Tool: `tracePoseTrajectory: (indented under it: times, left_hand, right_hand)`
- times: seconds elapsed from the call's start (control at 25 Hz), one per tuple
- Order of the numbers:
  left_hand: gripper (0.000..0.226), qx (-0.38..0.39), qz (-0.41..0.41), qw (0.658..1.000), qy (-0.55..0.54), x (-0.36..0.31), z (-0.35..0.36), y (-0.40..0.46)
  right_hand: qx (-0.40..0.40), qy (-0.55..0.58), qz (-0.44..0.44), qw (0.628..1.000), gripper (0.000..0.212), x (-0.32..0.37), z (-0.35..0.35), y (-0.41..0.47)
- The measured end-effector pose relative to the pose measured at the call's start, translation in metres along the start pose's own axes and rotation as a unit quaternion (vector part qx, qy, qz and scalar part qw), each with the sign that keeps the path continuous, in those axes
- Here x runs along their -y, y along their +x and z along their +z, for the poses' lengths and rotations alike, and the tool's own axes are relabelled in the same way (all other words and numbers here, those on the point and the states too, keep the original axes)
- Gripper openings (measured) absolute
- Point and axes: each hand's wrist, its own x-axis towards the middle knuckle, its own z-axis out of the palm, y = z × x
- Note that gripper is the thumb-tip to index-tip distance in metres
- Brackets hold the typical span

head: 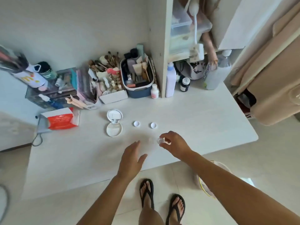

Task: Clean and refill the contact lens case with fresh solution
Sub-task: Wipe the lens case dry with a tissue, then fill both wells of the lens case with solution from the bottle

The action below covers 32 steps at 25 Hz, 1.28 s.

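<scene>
A clear contact lens case [160,140] is pinched at its right well by my right hand [174,143], just above the white desk [203,120]. Its left well looks faint and blurred over the desk. Two white round caps lie apart on the desk beyond it, the left cap [136,123] and the right cap [153,125]. My left hand [132,159] hovers flat and open near the desk's front edge, left of the case, holding nothing. A small white bottle with a pink label [154,91] stands at the back by the blue basket.
An open white round compact [114,123] lies left of the caps. A red and white tissue pack [60,119] sits at the left. Makeup organisers, brushes and a blue basket [138,91] crowd the back. A tall lavender bottle [170,80] and dark jar [185,84] stand by the shelf. A bin [206,184] sits below.
</scene>
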Motion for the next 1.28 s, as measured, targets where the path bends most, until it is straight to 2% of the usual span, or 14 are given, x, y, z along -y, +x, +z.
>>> tracePoseTrajectory:
  times: [0.04, 0.12, 0.2, 0.28, 0.4, 0.6, 0.8, 0.96, 1.12, 1.28]
  left_hand:
    - [0.053, 0.010, 0.053, 0.992, 0.115, 0.025, 0.003, 0.007]
    - [0.060, 0.055, 0.105, 0.969, 0.216, 0.059, 0.012, 0.024]
    - [0.063, 0.086, 0.116, 0.965, 0.217, 0.074, 0.020, 0.038]
    - [0.065, 0.084, 0.126, 0.965, 0.214, 0.083, 0.024, 0.047]
    - [0.063, 0.064, 0.135, 0.967, 0.205, 0.093, 0.031, 0.049]
    - [0.064, 0.029, 0.148, 0.969, 0.195, 0.100, 0.037, 0.048]
    - [0.064, -0.007, 0.161, 0.963, 0.218, 0.099, 0.039, 0.051]
    - [0.069, -0.019, 0.166, 0.959, 0.227, 0.101, 0.042, 0.051]
    - [0.067, -0.030, 0.167, 0.957, 0.236, 0.101, 0.044, 0.051]
    - [0.066, -0.042, 0.166, 0.955, 0.241, 0.104, 0.048, 0.051]
  right_hand:
    - [0.007, -0.046, 0.021, 0.999, 0.027, -0.001, 0.013, 0.015]
    - [0.014, -0.100, 0.059, 0.993, 0.031, 0.000, 0.036, 0.038]
    - [0.018, -0.118, 0.075, 0.990, 0.030, 0.003, 0.053, 0.052]
    - [0.023, -0.128, 0.072, 0.989, 0.030, 0.004, 0.061, 0.060]
    - [0.011, -0.091, 0.067, 0.994, 0.043, 0.008, 0.053, 0.066]
    - [-0.119, -0.018, 0.118, 0.986, 0.041, 0.045, 0.006, 0.134]
    - [-0.217, 0.010, 0.168, 0.962, 0.041, 0.066, -0.006, 0.196]
    - [-0.245, 0.028, 0.192, 0.950, 0.036, 0.063, -0.004, 0.213]
    - [-0.238, 0.056, 0.193, 0.950, 0.036, 0.053, -0.002, 0.215]
    - [-0.248, 0.016, 0.158, 0.956, 0.034, 0.041, 0.006, 0.206]
